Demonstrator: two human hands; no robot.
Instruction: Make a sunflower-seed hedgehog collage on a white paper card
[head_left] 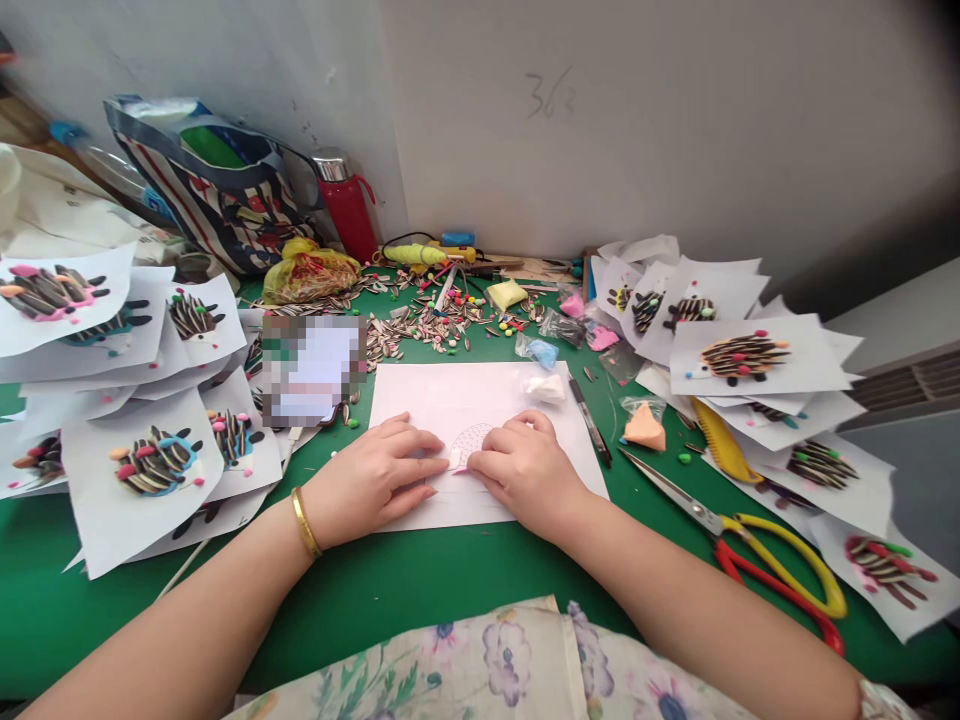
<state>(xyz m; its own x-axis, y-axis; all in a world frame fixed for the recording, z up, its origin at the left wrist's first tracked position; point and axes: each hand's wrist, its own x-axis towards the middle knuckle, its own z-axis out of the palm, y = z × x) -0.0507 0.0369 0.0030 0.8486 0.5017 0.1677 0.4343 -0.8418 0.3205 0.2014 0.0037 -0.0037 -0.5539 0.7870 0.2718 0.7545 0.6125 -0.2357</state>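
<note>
A white sheet of paper [412,392] lies in front of me, with a rounded, patterned drawing [469,438] near its middle. My left hand [375,470] rests on the sheet's left part, fingers stretched toward the drawing. At the drawing's lower edge, a bit of pink clay [460,469] shows at the fingertips of my right hand [529,470]. Those fingers are curled and pressed together on the clay; part of it is hidden beneath them. A small bag of white clay [546,388] sits on the sheet's upper right, close to my right hand.
Piles of seed-hedgehog sheets flank me, left [82,440] and right [750,350]. Scissors [712,515] and a black pen [590,420] lie right. Loose sunflower seeds [397,330], a phone [315,370], bagged orange clay [645,427] and a red flask [349,215] stand around.
</note>
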